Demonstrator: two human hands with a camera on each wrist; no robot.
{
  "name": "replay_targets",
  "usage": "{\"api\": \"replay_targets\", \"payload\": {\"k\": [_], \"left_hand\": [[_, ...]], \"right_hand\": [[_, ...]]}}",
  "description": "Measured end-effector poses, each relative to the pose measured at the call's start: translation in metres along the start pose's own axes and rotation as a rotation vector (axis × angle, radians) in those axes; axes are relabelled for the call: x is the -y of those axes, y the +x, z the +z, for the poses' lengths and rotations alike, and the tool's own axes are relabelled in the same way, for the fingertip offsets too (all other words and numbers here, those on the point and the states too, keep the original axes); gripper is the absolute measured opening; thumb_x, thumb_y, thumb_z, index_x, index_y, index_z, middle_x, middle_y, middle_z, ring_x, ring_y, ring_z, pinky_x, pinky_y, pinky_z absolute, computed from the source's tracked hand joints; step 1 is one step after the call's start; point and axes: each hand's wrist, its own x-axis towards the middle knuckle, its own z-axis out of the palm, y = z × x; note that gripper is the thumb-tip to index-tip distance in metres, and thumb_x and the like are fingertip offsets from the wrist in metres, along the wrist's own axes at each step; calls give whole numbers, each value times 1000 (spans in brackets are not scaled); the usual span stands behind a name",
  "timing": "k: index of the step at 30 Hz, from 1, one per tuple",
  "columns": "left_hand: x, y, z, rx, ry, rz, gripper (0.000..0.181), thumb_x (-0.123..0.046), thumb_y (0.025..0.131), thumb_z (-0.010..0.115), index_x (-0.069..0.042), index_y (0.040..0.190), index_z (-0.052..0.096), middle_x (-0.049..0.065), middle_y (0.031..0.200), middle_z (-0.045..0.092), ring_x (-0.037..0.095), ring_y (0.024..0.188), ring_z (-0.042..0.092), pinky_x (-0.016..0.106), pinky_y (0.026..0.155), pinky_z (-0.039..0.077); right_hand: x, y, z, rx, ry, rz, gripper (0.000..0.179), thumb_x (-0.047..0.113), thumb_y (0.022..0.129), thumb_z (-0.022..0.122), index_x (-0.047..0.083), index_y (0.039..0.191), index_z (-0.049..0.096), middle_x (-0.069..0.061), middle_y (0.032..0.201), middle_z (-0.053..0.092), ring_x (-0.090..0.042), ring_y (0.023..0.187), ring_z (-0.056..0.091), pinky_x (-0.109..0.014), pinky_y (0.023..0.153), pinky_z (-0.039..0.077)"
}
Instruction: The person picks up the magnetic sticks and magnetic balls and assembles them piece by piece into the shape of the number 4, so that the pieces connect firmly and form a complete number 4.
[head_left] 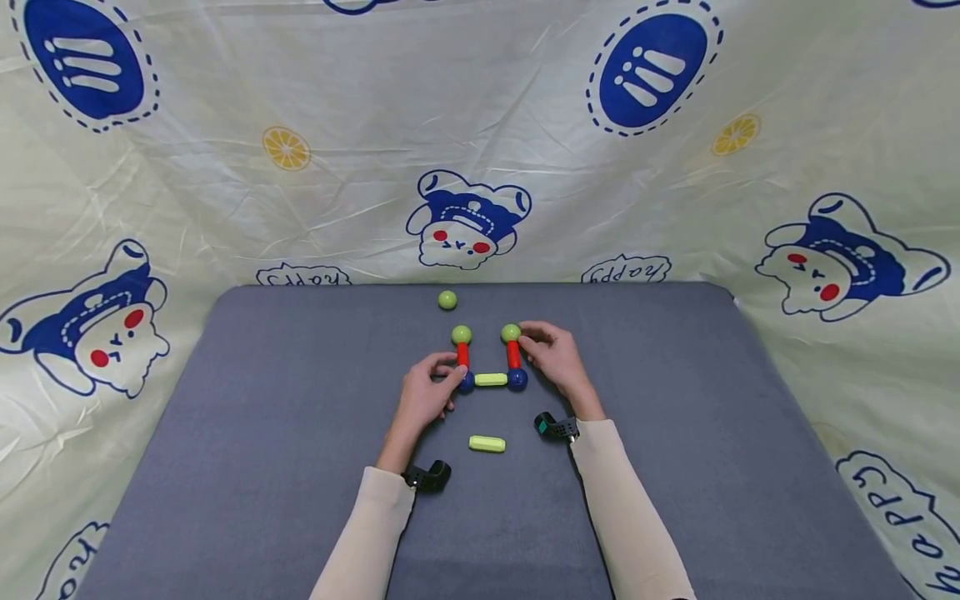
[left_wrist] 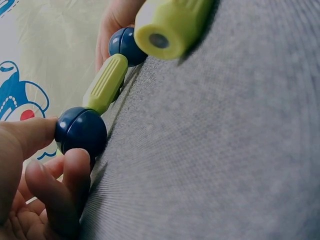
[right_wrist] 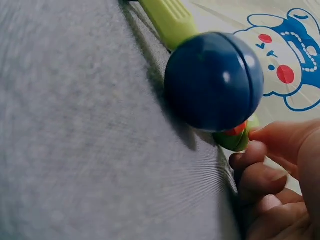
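A U-shaped build of toy rods and balls lies on the grey table. Its near side is a yellow-green rod (head_left: pixel 491 380) between a left blue ball (left_wrist: pixel 82 131) and a right blue ball (right_wrist: pixel 212 82). From each blue ball a red rod runs away from me: the left red rod (head_left: pixel 462 355) to a green ball (head_left: pixel 461 334), the right red rod (head_left: pixel 513 354) to another green ball (head_left: pixel 511 332). My left hand (head_left: pixel 427 390) pinches the left blue ball between thumb and fingers. With thumb and forefinger, my right hand (head_left: pixel 557 358) holds the right green ball.
A loose yellow-green rod (head_left: pixel 487 444) lies nearer me, between my forearms. One loose green ball (head_left: pixel 447 300) sits by the far edge of the grey table (head_left: pixel 247 467). A printed cloth (head_left: pixel 480 83) hangs behind and at both sides.
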Motion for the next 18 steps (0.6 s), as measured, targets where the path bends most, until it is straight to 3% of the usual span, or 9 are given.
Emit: {"api": "replay_targets", "payload": {"k": [5,11,18], "left_hand": [[1,1,0,4,-4,2,40,-33,98,72,-14,133,66,10,104,74,13,48,60,30,41,51],[0,2,0,3,-3,0,39,-33,99,71,-14,132,66,8,104,75,13,48,60,30,41,51],[-1,0,0,3,1,8,40,-33,98,71,-14,132,66,10,104,75,13,48,60,30,41,51]], "right_hand": [[8,-3,-3,18,-16,-23,37,14,102,65,1,137,62,-23,123,66,-14,69,60,-21,59,49],[9,-11,-7,30,-181,-95,40,11,99,67,1,138,61,-23,122,68,-16,70,63,-24,63,54],[18,-31,-16,87,-239,-69,52,12,99,68,1,147,50,-24,127,64,-22,74,65,-26,64,52]]}}
